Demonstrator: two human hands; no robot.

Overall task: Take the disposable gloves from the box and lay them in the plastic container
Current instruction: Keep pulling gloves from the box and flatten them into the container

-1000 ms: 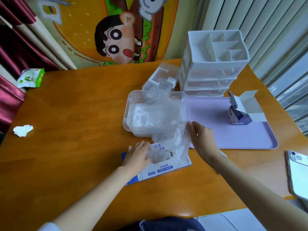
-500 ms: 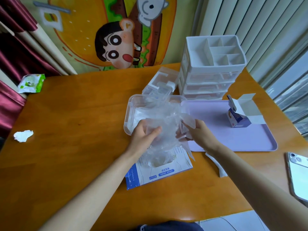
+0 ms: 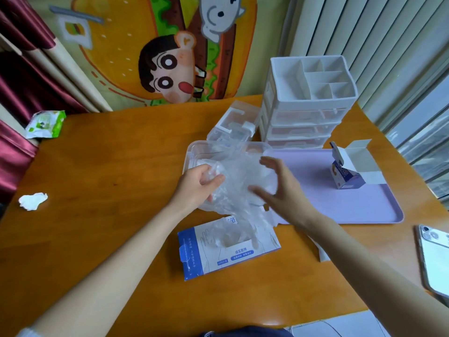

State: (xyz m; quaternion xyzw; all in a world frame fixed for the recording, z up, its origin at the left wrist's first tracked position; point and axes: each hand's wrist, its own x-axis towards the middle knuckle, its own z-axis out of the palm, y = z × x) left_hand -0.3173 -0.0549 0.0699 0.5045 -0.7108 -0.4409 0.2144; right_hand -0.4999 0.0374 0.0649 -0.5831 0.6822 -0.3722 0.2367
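Note:
A flat white-and-blue glove box (image 3: 228,251) lies on the wooden table in front of me, with thin clear gloves poking from its opening. Just beyond it stands the clear plastic container (image 3: 194,152), with gloves inside. A bunch of clear disposable gloves (image 3: 238,181) hangs over the container's near side and trails down to the box. My left hand (image 3: 196,186) grips the bunch at its left side. My right hand (image 3: 279,188) is at the bunch's right side with fingers spread and fairly straight, blurred by motion.
A lilac tray (image 3: 352,210) carries a small open carton (image 3: 347,171). A white drawer organiser (image 3: 308,105) and a clear lid (image 3: 233,125) stand behind the container. A phone (image 3: 435,256) lies at the right edge, a crumpled tissue (image 3: 32,200) and wipes pack (image 3: 46,124) at the left.
Both hands rose from the box with the glove bunch and carried it forward over the container. My right hand has let go of its pinch and spread its fingers.

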